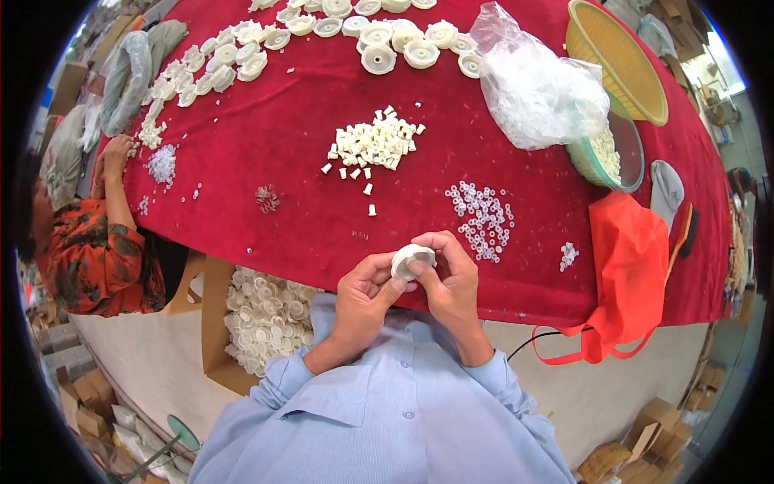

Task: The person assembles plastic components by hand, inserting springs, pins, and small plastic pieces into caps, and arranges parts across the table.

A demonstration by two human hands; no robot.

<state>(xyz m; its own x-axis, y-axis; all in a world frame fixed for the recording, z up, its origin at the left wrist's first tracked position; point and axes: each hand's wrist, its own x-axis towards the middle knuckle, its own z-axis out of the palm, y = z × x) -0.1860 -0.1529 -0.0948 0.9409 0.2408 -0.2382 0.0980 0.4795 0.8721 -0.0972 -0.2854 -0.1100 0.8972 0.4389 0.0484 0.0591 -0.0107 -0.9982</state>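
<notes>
Blue shirt (363, 411), front and cuffs, nearest the camera. Left hand (365, 294) and right hand (451, 278): both closed on one white disc (400, 263), fingers about its rim, right thumb laid on its face, left thumb at its lower edge. Whatever may lie under the right thumb is hidden.

Handling, as judged: brace the rim with the left fingers, keep the face square to the right thumb, press evenly at the centre; a push near the rim could tip the disc.

Cardboard box (214, 343), lower left, filled with pale discs, below the desk (314, 214). Near edge of the desk runs under the hands; work a little inward, so a dropped piece lands on red cloth. Red bag (633, 262), right, hanging over that edge; keep the right elbow off its straps.

Clear rings (482, 222), loose, just beyond the right hand; swing wide of them. Best room: the cloth left of the rings, up to the cream cylinders (375, 141), mid-desk. Farther: plastic bag (540, 93), green bowl (587, 168) and yellow basket (617, 60), right; co-worker's hands (118, 157), left; cream discs (377, 59), along the far side
</notes>
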